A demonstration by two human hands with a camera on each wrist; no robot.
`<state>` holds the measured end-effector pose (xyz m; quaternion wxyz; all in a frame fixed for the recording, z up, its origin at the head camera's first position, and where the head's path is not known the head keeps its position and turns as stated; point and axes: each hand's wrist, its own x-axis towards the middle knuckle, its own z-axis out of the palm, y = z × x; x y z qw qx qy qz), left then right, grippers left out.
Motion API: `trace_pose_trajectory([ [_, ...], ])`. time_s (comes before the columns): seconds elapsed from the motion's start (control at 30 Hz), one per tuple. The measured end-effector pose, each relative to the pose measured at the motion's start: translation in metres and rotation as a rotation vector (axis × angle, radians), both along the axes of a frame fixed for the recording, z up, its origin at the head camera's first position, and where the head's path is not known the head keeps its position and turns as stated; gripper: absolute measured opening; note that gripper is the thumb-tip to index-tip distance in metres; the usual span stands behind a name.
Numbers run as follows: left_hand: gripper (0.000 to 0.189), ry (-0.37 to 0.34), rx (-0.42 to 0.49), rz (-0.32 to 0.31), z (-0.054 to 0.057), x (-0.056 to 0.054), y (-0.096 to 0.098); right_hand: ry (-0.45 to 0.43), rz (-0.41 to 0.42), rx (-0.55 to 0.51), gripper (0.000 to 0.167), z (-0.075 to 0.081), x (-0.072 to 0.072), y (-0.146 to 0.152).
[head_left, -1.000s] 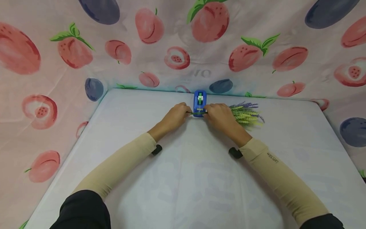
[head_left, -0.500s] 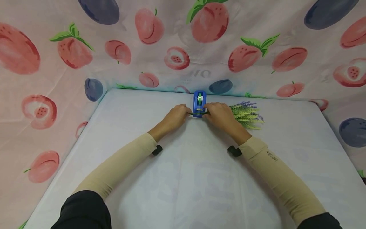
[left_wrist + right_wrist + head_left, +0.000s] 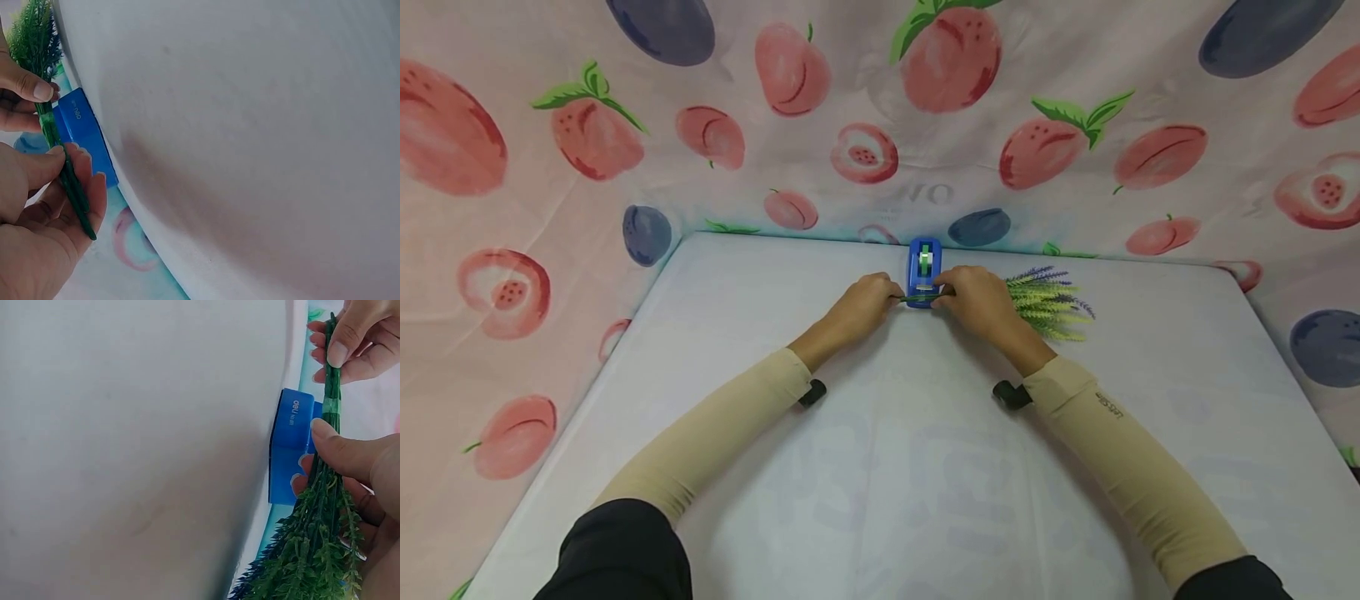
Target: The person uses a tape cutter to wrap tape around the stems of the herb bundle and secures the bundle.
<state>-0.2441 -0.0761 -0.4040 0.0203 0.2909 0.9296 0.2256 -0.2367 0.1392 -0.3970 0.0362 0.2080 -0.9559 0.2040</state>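
Note:
A bunch of artificial lavender (image 3: 1048, 307), with purple and yellow-green heads and green stems, lies sideways between my hands. Its lower stems (image 3: 74, 187) are pinched between the thumb and fingers of my left hand (image 3: 862, 304). Closer to the flower heads, my right hand (image 3: 981, 304) holds the bunch with thumb and fingers. A shiny band of clear tape (image 3: 332, 405) circles the stems in the gap between both hands. Just behind the stems stands a blue tape dispenser (image 3: 924, 260) with a green-cored roll. Some of the right fingers are hidden behind the bunch.
A white-covered table (image 3: 880, 467) spreads out in front of me. Fruit-printed cloth (image 3: 865, 92) hangs along its back and left side, close behind the dispenser. A black wrist camera (image 3: 1012, 395) sits under the right sleeve, and another camera (image 3: 812, 392) under the left.
My right hand has shifted slightly and its thumb has moved a little to the right along the stems. The left hand and the tape dispenser stay almost where they were.

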Motion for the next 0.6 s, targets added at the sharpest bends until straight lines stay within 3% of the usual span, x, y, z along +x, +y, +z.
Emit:
trace_pose_trajectory([
  [0.6,0.021,0.007,-0.015,-0.006,-0.0008,-0.0011,0.001,-0.012,-0.03,-0.008,0.031,-0.0034,-0.0029,0.0001],
])
